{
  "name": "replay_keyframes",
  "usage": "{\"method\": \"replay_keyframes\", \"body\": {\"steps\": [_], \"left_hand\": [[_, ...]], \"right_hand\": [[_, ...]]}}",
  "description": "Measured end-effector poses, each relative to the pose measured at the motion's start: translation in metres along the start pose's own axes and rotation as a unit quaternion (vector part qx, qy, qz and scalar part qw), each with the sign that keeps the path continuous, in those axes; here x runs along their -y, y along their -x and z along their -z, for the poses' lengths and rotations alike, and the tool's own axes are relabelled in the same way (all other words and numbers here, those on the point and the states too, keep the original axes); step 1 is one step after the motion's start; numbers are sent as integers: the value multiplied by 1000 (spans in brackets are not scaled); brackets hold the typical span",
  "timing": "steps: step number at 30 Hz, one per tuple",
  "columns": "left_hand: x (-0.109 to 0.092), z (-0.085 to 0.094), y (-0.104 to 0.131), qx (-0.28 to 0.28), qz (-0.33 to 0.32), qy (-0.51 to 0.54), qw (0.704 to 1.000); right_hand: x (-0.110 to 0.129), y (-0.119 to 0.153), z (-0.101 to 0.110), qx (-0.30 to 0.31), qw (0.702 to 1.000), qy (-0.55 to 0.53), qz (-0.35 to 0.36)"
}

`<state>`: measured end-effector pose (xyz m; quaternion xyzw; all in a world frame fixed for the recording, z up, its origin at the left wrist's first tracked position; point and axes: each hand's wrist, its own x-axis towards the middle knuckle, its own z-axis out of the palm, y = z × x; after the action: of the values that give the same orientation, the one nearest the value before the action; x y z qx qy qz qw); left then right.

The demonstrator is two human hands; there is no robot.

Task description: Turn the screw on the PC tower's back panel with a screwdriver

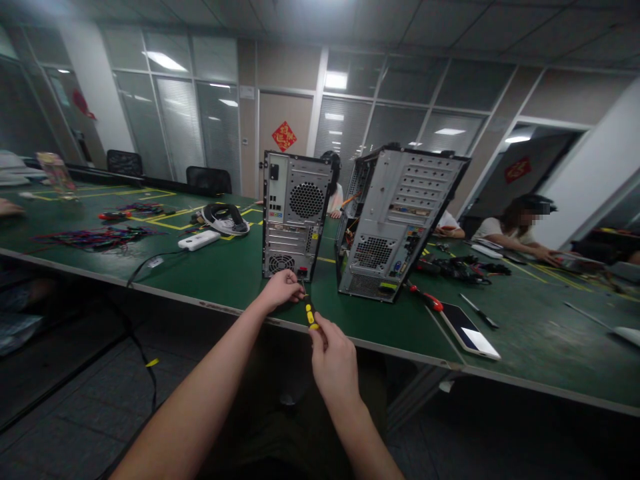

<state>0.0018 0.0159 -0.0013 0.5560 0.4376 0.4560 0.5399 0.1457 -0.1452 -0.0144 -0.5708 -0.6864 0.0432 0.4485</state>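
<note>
Right hand (336,353) grips yellow-black screwdriver (309,313) near computer case (295,219).

Office workshop (glass partitions (177,110), computer towers (289,230)).

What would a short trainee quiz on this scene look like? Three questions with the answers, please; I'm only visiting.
1. True or false: the right hand grips the handle of a yellow and black screwdriver.
2. How many computer cases stand upright on the green table? A) one B) two C) four
3. Fill in: the left hand is near the ____ (top or bottom) of the case at picture left.

Key: 1. True; 2. B; 3. bottom
</note>
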Motion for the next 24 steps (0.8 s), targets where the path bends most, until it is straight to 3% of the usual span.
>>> {"method": "replay_keyframes", "body": {"steps": [4,13,20,24], "left_hand": [[0,0,-1,0,1,-3,1000],[-1,1,0,1,7,-1,1000],[2,2,-2,0,1,6,1000],[3,1,-2,-1,1,8,1000]], "right_hand": [[-2,-1,-2,11,999,-17,-31],[3,0,2,3,999,31,14],[-3,-1,-4,3,999,23,-36],[-1,-1,-2,1,1000,22,-1]]}}
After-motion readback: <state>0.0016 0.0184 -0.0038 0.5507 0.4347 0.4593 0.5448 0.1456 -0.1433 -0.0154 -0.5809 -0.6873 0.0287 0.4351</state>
